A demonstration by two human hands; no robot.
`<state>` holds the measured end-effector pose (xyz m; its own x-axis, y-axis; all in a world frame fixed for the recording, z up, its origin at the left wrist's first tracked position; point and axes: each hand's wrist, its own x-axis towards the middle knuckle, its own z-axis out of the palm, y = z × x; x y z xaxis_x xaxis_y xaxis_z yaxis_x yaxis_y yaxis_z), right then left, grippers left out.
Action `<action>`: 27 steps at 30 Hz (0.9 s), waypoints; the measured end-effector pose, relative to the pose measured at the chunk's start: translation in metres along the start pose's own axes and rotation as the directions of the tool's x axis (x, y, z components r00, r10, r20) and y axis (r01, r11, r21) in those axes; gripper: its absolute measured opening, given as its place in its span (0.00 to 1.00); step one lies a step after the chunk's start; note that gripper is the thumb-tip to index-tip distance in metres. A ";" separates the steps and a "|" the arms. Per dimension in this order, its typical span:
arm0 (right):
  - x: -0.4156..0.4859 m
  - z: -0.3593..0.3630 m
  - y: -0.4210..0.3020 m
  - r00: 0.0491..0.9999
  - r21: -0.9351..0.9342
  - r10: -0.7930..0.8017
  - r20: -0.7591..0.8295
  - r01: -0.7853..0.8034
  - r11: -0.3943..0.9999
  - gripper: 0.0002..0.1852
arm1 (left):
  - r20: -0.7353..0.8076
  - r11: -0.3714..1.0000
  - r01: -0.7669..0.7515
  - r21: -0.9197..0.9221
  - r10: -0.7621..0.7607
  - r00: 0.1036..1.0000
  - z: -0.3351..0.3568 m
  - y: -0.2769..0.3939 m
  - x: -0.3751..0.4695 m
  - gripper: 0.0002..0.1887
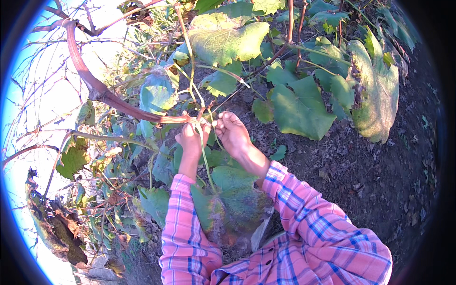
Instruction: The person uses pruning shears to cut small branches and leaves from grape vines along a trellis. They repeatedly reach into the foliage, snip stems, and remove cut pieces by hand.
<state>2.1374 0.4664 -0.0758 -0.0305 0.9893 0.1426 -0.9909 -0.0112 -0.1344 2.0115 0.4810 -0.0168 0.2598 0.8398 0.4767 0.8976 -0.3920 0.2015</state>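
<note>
A brown woody grapevine cane (142,114) curves in from the upper left and ends at a node by my hands. My left hand (191,140) grips the vine just under that node, its fingertips partly hidden behind the stems. Close on its right, my right hand (233,133) has thumb and fingers pinched together on a thin pale strand beside the node; what the strand is made of is too small to tell. A green leaf stalk (204,156) drops between my wrists to a large mottled grape leaf (235,203). A slender green shoot (193,67) rises above the node.
Broad green leaves (302,107) hang to the right, near a dry, browning leaf (376,92). Another cane (107,138) crosses at the left, above withered leaves (60,228). Bare soil with leaf litter (356,178) lies below on the right.
</note>
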 end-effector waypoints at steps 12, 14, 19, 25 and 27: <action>0.009 -0.003 -0.007 0.993 0.165 0.121 -0.016 -0.116 0.979 0.07 | -0.425 0.961 -0.065 0.267 0.178 0.888 0.018 0.013 -0.011 0.17; 0.012 -0.003 -0.009 0.991 0.141 0.130 -0.020 -0.126 0.982 0.07 | -0.437 0.941 -0.133 0.312 0.266 0.859 0.017 0.012 -0.010 0.09; 0.024 -0.005 -0.015 0.986 0.116 0.160 0.043 -0.164 0.980 0.08 | -0.352 0.927 -0.206 0.312 0.314 0.882 0.011 0.005 -0.005 0.16; 0.014 -0.001 -0.015 0.992 0.068 0.128 0.006 -0.128 0.989 0.08 | -0.259 0.996 0.001 -0.087 -0.024 0.966 0.006 0.008 -0.004 0.08; 0.003 0.001 -0.013 0.997 0.010 0.083 0.009 -0.083 0.997 0.08 | -0.117 0.957 0.135 -0.257 -0.170 0.978 0.000 0.011 -0.005 0.08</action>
<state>2.1501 0.4697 -0.0721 -0.1135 0.9836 0.1401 -0.9862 -0.0944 -0.1360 2.0199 0.4730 -0.0169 0.0598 0.8442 0.5327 0.8028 -0.3578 0.4769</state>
